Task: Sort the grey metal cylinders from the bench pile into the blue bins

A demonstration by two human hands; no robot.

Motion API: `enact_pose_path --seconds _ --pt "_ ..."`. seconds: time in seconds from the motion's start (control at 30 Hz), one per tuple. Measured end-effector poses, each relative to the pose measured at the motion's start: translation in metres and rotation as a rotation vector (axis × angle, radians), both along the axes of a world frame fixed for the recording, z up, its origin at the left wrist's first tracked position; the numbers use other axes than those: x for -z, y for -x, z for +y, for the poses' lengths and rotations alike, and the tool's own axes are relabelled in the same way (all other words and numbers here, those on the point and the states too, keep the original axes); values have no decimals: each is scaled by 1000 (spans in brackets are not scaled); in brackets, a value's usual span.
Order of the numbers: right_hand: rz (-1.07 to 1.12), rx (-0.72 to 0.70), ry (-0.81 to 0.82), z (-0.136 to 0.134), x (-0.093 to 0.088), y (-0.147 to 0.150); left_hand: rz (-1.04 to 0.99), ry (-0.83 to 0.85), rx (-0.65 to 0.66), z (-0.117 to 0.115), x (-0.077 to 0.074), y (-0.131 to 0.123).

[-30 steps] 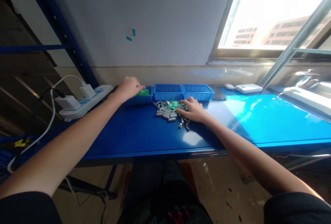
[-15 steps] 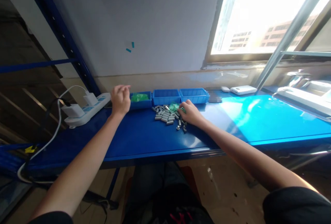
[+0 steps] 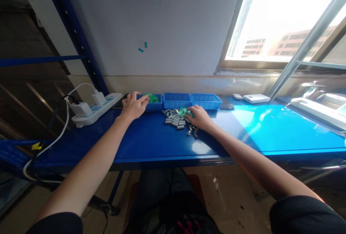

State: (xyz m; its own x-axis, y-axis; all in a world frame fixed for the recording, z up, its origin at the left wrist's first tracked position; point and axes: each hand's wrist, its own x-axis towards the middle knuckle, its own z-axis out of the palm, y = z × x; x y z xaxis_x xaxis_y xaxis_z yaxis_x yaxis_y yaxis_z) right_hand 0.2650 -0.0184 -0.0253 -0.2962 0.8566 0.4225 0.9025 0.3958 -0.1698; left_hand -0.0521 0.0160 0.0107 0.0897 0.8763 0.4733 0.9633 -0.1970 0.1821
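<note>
My left hand [image 3: 135, 107] is at the left blue bin [image 3: 154, 107], its fingers apart and partly bent over the near-left side. Green plastic [image 3: 152, 98] lies in that bin beside my fingertips. My right hand [image 3: 200, 118] rests at the right side of a heap of small silver metal pieces [image 3: 175, 120]. Its thumb and fingers close on a bit of clear green plastic [image 3: 183, 111] at the back of the heap. A few darker small pieces [image 3: 195, 133] lie just below that hand. What sits under my right palm is hidden.
Two more blue bins, a middle one [image 3: 177, 100] and a right one [image 3: 205, 101], line the back of the blue table [image 3: 151, 144]. A power strip [image 3: 88, 119] with chargers stands at left. White devices [image 3: 256, 98] lie at the back right, below the window.
My left hand has come down and to the right, spreading its fingers at the left bin. My right hand stays at the heap with the green plastic. The view has shifted slightly.
</note>
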Motion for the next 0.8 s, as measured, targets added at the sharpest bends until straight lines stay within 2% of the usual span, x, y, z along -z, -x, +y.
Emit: enact_pose_path --seconds 0.17,0.3,0.47,0.63,0.7,0.8 --pt "-70 -4 -61 -3 -10 3 -97 -86 8 -9 -1 2" --pt "-26 17 -99 -1 -15 2 -94 -43 31 -10 1 0" --pt "-80 -96 7 9 -12 1 -38 156 98 1 7 1" --pt "-60 -125 -34 7 -14 2 -134 74 117 -2 5 1" --pt "23 -110 -104 6 -24 5 -197 4 89 -6 2 -1" --pt "224 -97 -279 11 -54 23 -290 -126 -10 -8 -1 0"
